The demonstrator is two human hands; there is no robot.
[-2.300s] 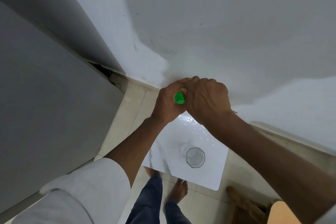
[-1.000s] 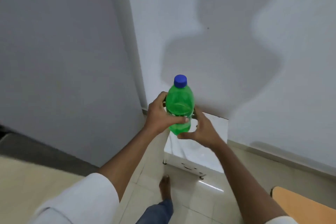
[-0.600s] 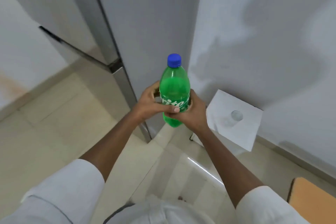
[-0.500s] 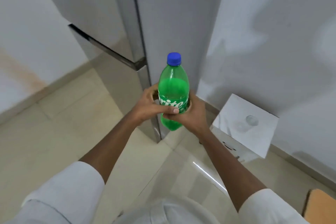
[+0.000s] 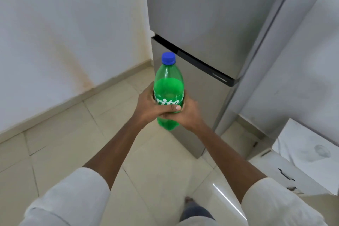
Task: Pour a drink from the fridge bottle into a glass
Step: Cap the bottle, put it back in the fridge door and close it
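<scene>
I hold a green soda bottle upright in front of me, its blue cap screwed on. My left hand wraps its lower body from the left, thumb across the label. My right hand grips it from the right and below. The grey fridge stands just behind the bottle with both doors closed. A clear glass stands on the small white table at the far right, well away from the bottle.
A white wall with a brownish stain runs along the left. The floor is pale tile. A white cabinet front with dark handles sits below the white table. My foot shows at the bottom.
The view has swung left, from the table to the fridge front. The bottle, capped by both hands earlier, stays upright in them; the table and glass have slid to the right edge.
</scene>
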